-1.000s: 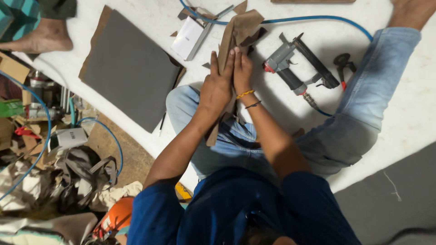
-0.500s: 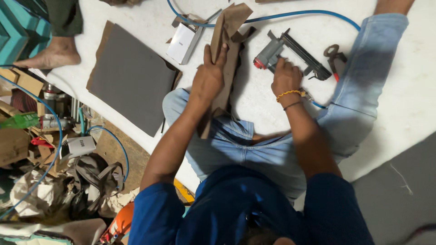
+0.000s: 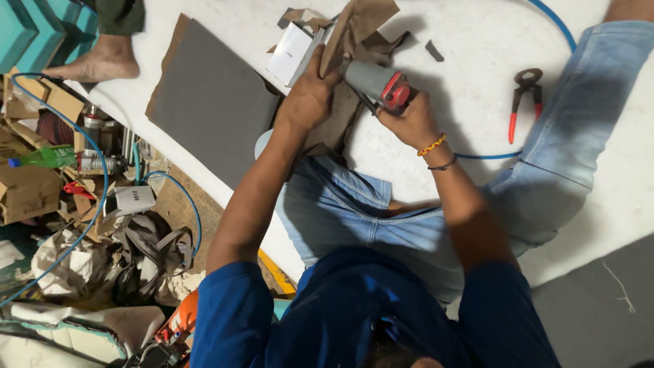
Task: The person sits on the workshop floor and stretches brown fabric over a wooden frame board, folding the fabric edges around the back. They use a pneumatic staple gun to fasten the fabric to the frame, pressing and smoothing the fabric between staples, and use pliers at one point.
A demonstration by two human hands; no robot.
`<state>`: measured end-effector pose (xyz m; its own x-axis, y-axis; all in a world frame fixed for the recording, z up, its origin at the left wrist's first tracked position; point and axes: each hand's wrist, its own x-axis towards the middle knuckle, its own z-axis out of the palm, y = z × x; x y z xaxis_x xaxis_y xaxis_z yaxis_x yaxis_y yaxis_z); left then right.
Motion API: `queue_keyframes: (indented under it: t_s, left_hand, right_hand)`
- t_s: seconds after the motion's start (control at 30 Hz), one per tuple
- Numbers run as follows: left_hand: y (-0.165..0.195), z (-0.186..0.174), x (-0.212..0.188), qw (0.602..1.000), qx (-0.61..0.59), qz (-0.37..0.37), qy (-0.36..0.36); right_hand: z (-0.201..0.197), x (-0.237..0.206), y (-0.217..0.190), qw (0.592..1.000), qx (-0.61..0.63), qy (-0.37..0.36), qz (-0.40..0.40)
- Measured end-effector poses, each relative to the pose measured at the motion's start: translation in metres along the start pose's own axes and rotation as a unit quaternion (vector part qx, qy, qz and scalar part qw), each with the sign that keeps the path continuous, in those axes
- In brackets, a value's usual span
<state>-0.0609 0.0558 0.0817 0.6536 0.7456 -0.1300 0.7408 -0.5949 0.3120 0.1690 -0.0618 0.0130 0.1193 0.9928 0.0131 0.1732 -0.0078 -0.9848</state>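
A white floor sheet (image 3: 477, 61) fills the top and right of the frame, and the person sits right on it in blue jeans and a blue shirt, legs spread. Just above the middle, the left hand (image 3: 308, 102) is pressed flat, fingers together, on a piece of brown cardboard (image 3: 354, 27) that runs from the lap up to the top edge. Just right of it, the right hand (image 3: 407, 121) is wrapped tight around the handle of a grey air stapler (image 3: 373, 80) with a red end cap, its nose set against the cardboard beside the left hand's fingers. An orange bracelet (image 3: 432, 144) sits on that wrist. A blue hose (image 3: 558, 27) curves in from the top right corner and shows again by the right forearm.

To the right, near the knee, red-handled pincers (image 3: 523, 95) lie alone on the sheet. A small white box (image 3: 289, 53) sits above the left hand, touching the cardboard's edge. A large grey board (image 3: 211, 102) lies left of the arm. In the upper left, another person's bare foot (image 3: 99, 65) rests on the sheet's edge. The lower left is clutter: a green bottle (image 3: 42, 157), boxes, rags.
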Motion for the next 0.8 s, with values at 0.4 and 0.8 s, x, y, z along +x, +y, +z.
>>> queue_keyframes:
  t_s: [0.4,0.8]
  left_hand:
    - [-0.009,0.011,0.002,0.999,0.018,0.021,0.017]
    - [0.008,-0.002,-0.002,0.999,0.029,-0.005,0.028]
  right_hand:
    - [-0.008,0.006,0.016,0.999,-0.029,-0.027,-0.008]
    - [-0.020,0.003,0.019,0.969,-0.231,0.089,-0.029]
